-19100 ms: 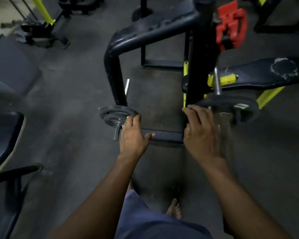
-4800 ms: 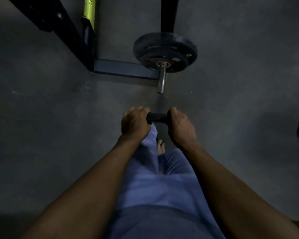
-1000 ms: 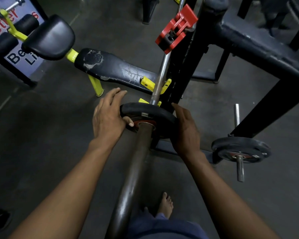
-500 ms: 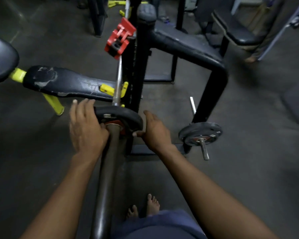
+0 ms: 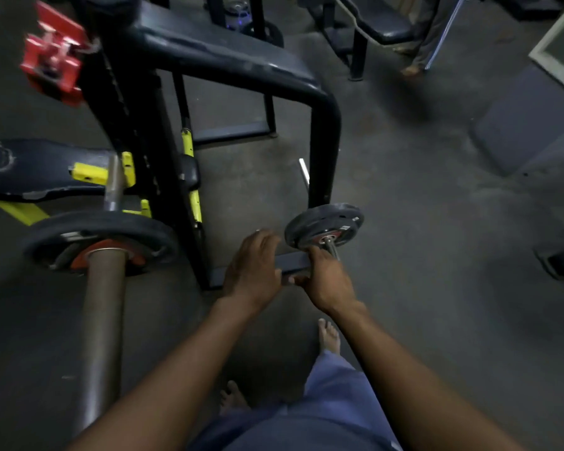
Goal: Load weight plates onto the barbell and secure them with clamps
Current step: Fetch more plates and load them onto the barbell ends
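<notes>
A black weight plate (image 5: 100,237) sits on the barbell (image 5: 103,320) at left; a smaller plate (image 5: 324,224) rests on a low peg by the rack (image 5: 323,151). The left hand (image 5: 253,271) reaches, fingers loose; the right hand (image 5: 328,281) touches the peg, its grip unclear

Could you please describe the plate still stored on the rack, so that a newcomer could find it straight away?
Start at the black rack frame and follow its bent right leg to the floor. On a short steel peg at its foot sits a small black weight plate, just beyond both hands. Unlike the larger plate at left, it is not on the barbell.
</notes>
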